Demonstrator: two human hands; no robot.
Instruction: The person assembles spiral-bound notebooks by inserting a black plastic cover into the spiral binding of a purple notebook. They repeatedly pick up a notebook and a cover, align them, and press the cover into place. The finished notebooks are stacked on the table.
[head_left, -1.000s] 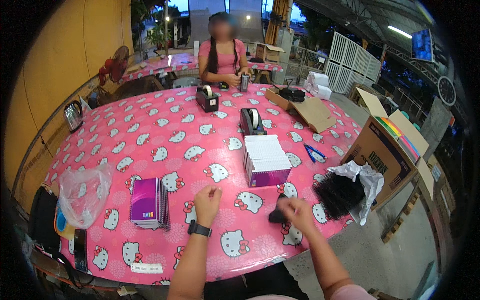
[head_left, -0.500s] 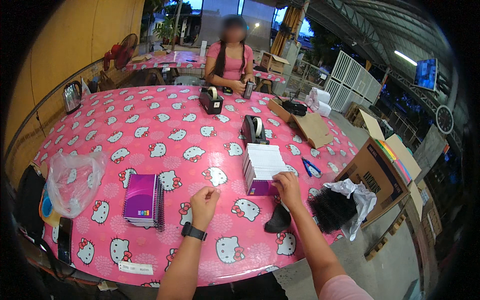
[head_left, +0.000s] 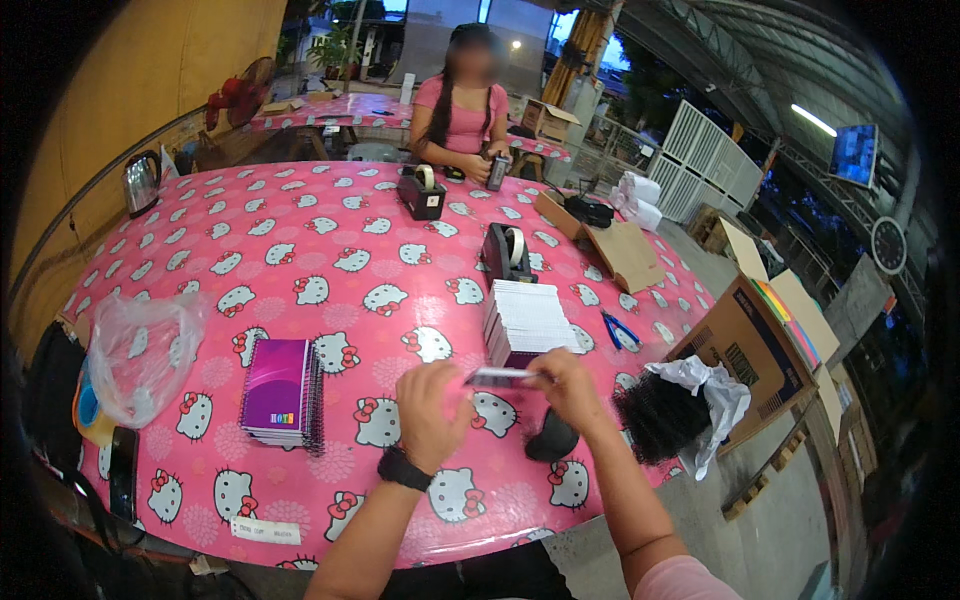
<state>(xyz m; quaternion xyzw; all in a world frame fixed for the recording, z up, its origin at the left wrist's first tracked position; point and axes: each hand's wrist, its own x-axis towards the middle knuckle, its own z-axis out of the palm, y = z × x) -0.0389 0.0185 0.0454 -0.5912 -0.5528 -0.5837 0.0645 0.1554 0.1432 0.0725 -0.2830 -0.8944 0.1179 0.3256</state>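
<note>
My right hand (head_left: 570, 395) grips the right end of a thin purple-covered paper pad (head_left: 500, 377), tilted so its edge shows. At its left end, my left hand (head_left: 432, 410) has its thumb and fingers apart; whether they touch the pad I cannot tell. Just beyond stands a row of white-edged pads (head_left: 527, 320), the nearest with a purple front. To the left lies a stack of purple notebooks (head_left: 277, 390) with black spiral bindings. A bundle of black wire coils (head_left: 663, 415) is right of my right forearm. A black rounded object (head_left: 552, 437) lies near my right wrist.
Two black tape dispensers (head_left: 508, 253) stand farther back. Blue-handled pliers (head_left: 620, 330) lie right of the pads. An open cardboard box (head_left: 745, 350) stands at the right edge. A clear plastic bag (head_left: 147, 360) and a phone (head_left: 123, 473) are at left. Across the table stands another person (head_left: 463, 130).
My right hand has drawn a purple-covered pad off the front of the row toward me. My left hand has risen toward it, its fingers spreading.
</note>
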